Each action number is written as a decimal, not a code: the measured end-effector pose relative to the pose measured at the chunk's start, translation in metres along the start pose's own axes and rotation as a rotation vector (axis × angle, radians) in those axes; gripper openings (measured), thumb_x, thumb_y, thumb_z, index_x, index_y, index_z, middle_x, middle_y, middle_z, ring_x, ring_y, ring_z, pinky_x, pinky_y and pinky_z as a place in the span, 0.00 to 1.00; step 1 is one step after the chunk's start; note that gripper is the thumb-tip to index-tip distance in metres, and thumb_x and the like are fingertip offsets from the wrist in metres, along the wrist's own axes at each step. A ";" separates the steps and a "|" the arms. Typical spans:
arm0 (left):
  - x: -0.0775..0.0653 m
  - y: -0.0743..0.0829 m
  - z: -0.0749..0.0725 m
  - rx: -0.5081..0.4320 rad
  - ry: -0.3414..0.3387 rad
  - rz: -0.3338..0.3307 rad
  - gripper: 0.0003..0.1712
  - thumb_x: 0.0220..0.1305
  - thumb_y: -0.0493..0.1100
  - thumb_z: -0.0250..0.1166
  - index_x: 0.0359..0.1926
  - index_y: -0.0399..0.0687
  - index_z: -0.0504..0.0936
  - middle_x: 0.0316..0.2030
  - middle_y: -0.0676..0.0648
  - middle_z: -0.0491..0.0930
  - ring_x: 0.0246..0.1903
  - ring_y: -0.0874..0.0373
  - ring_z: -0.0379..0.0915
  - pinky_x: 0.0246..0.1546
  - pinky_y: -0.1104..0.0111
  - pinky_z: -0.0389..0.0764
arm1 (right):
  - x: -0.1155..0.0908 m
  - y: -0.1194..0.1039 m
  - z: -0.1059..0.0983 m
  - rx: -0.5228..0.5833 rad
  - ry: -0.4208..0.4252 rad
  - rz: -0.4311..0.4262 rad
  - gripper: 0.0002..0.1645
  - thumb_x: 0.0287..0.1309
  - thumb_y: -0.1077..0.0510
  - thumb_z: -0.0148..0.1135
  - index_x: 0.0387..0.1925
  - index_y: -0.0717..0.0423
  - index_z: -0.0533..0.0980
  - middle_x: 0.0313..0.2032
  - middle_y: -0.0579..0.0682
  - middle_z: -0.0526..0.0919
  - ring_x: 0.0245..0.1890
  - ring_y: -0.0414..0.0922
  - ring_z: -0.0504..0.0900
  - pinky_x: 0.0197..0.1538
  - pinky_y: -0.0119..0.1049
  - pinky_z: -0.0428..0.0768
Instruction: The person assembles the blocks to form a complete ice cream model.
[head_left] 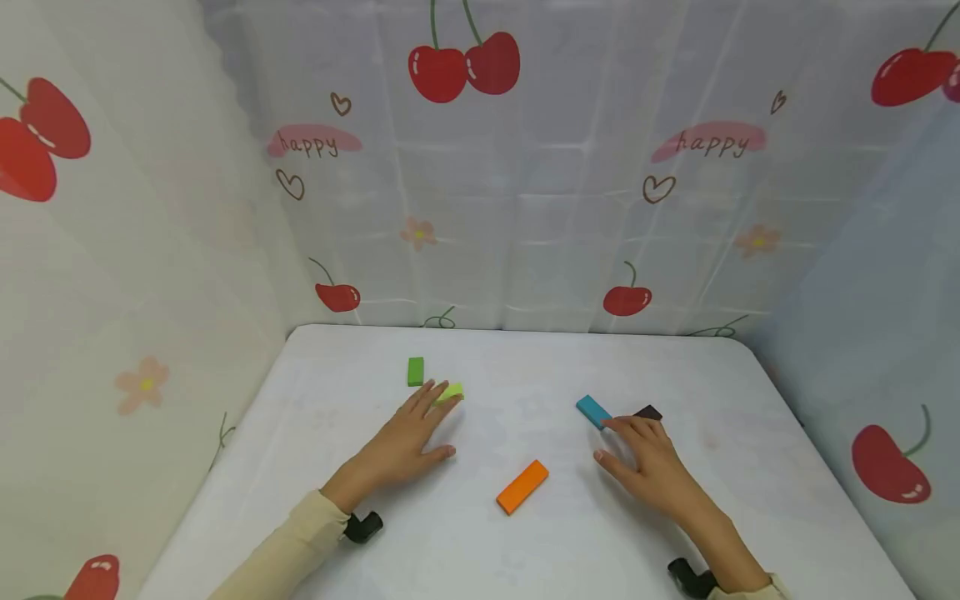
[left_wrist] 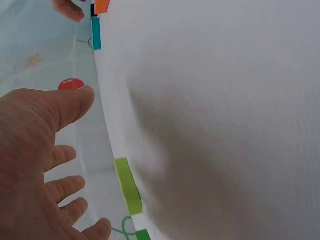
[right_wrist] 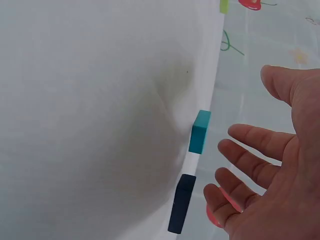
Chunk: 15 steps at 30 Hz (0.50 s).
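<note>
My left hand [head_left: 401, 442] hovers above the table with fingers spread, partly covering a yellow-green block [head_left: 452, 392]. Just beyond its fingertips lies a green block [head_left: 416, 372]. On the right side, my right hand [head_left: 645, 462] is held over the table, fingers apart and nothing between them. Its fingertips overlap the near end of a blue block [head_left: 592, 410] and part of a black block [head_left: 649, 412] in the head view. In the right wrist view, the blue block [right_wrist: 200, 132] and the black block [right_wrist: 181, 204] sit apart from the fingers.
An orange block [head_left: 522, 487] lies at an angle on the white table [head_left: 480, 550] between the hands. Curtains printed with cherries [head_left: 465, 200] enclose the table at the back and both sides. A black wrist mount [head_left: 363, 527] hangs under the left sleeve.
</note>
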<state>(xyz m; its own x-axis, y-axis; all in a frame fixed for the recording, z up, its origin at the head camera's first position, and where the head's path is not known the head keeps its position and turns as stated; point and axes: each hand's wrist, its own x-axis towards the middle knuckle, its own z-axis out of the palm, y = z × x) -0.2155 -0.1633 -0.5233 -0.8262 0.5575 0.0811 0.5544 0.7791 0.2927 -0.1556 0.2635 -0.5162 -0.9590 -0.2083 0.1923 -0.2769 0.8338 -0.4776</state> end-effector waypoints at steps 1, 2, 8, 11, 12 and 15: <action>0.001 0.003 0.000 -0.020 -0.016 0.029 0.48 0.75 0.60 0.68 0.87 0.60 0.55 0.87 0.45 0.49 0.88 0.42 0.43 0.83 0.43 0.61 | 0.000 -0.001 0.001 0.003 0.001 -0.001 0.33 0.72 0.41 0.69 0.69 0.55 0.78 0.67 0.58 0.79 0.69 0.59 0.68 0.68 0.71 0.72; 0.001 0.007 0.000 -0.043 -0.031 0.058 0.47 0.74 0.58 0.69 0.86 0.60 0.58 0.87 0.46 0.52 0.87 0.44 0.46 0.82 0.44 0.65 | 0.001 -0.001 0.001 0.005 0.003 -0.003 0.32 0.72 0.42 0.70 0.68 0.55 0.79 0.67 0.58 0.80 0.68 0.59 0.69 0.67 0.70 0.73; 0.005 0.033 0.008 -0.138 -0.158 0.190 0.41 0.74 0.52 0.71 0.82 0.70 0.64 0.81 0.59 0.65 0.81 0.58 0.60 0.79 0.55 0.72 | 0.010 0.007 0.005 0.032 0.021 0.001 0.28 0.73 0.45 0.69 0.65 0.57 0.80 0.64 0.57 0.82 0.66 0.57 0.72 0.66 0.64 0.75; 0.007 0.044 0.014 -0.133 -0.191 0.272 0.39 0.74 0.51 0.71 0.81 0.71 0.66 0.78 0.62 0.67 0.79 0.61 0.64 0.78 0.58 0.72 | 0.016 0.011 0.005 0.046 0.030 0.016 0.26 0.73 0.47 0.69 0.64 0.57 0.81 0.63 0.57 0.83 0.63 0.55 0.74 0.62 0.59 0.79; 0.008 0.046 0.015 -0.131 -0.194 0.296 0.39 0.74 0.50 0.71 0.81 0.71 0.67 0.78 0.63 0.68 0.78 0.61 0.64 0.78 0.58 0.72 | 0.019 0.012 0.004 0.047 0.035 0.022 0.26 0.73 0.47 0.69 0.64 0.57 0.81 0.63 0.57 0.83 0.62 0.55 0.74 0.61 0.57 0.79; 0.010 0.053 0.018 -0.111 -0.202 0.351 0.39 0.74 0.49 0.71 0.80 0.73 0.67 0.77 0.63 0.69 0.78 0.60 0.65 0.78 0.57 0.72 | 0.025 0.015 0.002 0.043 0.046 0.039 0.25 0.74 0.47 0.68 0.64 0.57 0.82 0.62 0.58 0.84 0.59 0.54 0.75 0.57 0.54 0.80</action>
<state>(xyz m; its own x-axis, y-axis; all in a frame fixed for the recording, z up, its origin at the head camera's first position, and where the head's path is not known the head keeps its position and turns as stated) -0.1922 -0.1115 -0.5245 -0.5467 0.8373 0.0088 0.7754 0.5022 0.3828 -0.1834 0.2695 -0.5203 -0.9657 -0.1513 0.2111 -0.2422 0.8180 -0.5218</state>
